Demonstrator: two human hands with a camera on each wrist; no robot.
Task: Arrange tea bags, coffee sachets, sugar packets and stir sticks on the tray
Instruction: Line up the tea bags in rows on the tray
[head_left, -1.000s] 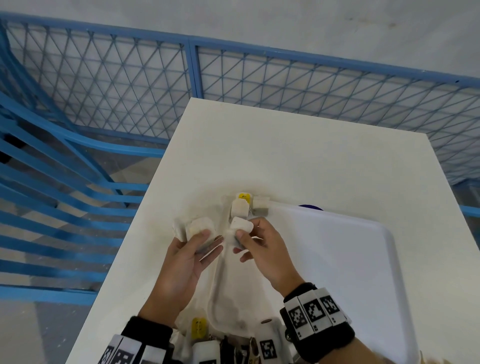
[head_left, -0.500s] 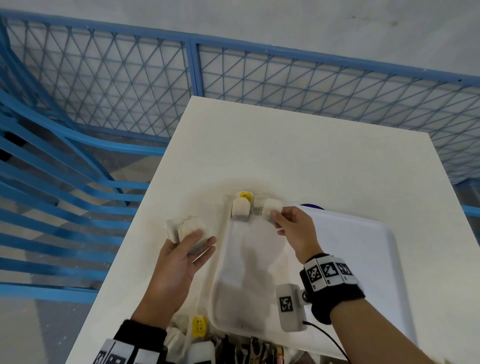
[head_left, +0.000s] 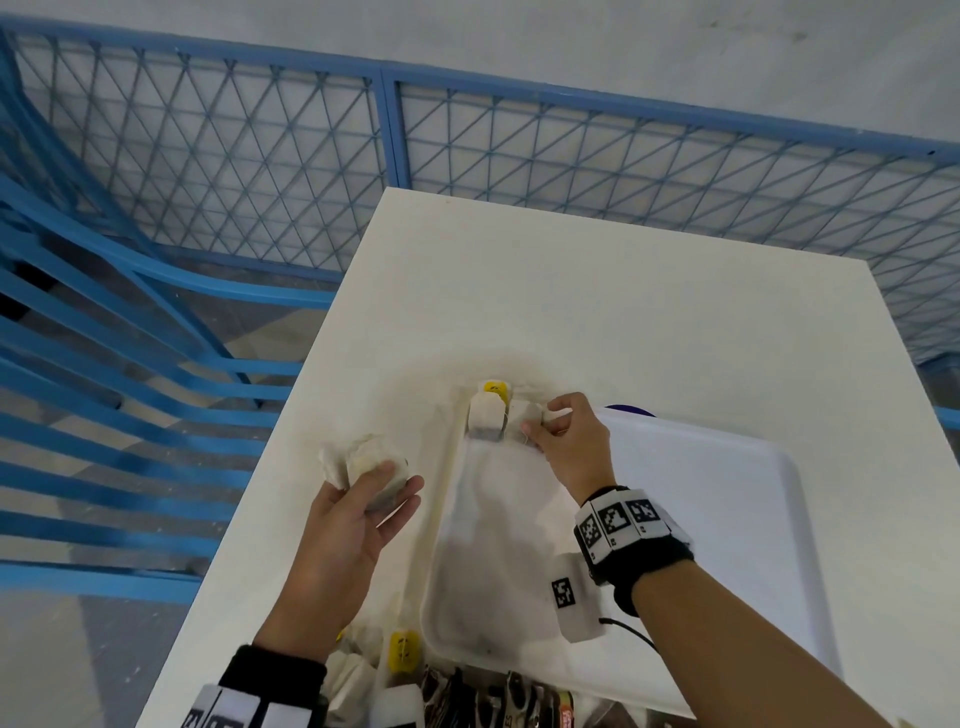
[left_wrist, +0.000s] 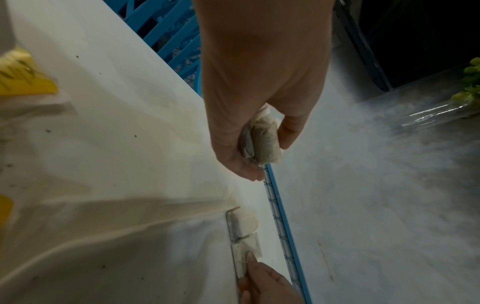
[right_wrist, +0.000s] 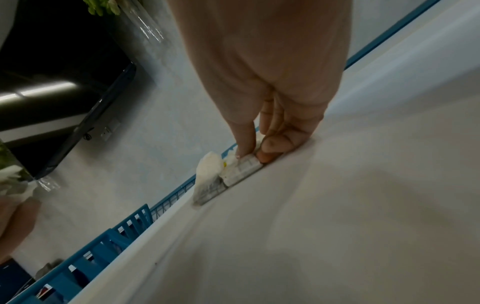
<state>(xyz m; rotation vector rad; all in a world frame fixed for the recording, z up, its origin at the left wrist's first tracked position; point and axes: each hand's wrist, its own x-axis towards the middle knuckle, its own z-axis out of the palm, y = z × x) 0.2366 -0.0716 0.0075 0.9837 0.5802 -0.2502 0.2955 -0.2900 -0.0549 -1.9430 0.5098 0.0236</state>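
Observation:
A white tray (head_left: 727, 519) lies on the white table (head_left: 623, 312). At the tray's far left corner stand tea bags (head_left: 485, 415) in a row, one with a yellow tag (head_left: 494, 387). My right hand (head_left: 558, 428) pinches a tea bag (right_wrist: 241, 168) there, against the tray's far rim, next to the first bag (right_wrist: 207, 185). To the left of the tray, my left hand (head_left: 374, 493) is above the table and grips a small bunch of tea bags (head_left: 363, 462), seen as (left_wrist: 262, 144) in the left wrist view.
A pile of more tea bags with yellow tags (head_left: 402, 649) and dark sachets (head_left: 493, 701) lies at the near table edge. A blue mesh fence (head_left: 467, 145) runs behind the table, blue rails (head_left: 104, 389) to the left. Something purple (head_left: 628, 410) peeks behind the tray.
My right hand has carried a tea bag from near my left hand to the tray's far left corner and set it beside the bags there. My left hand has drifted slightly left.

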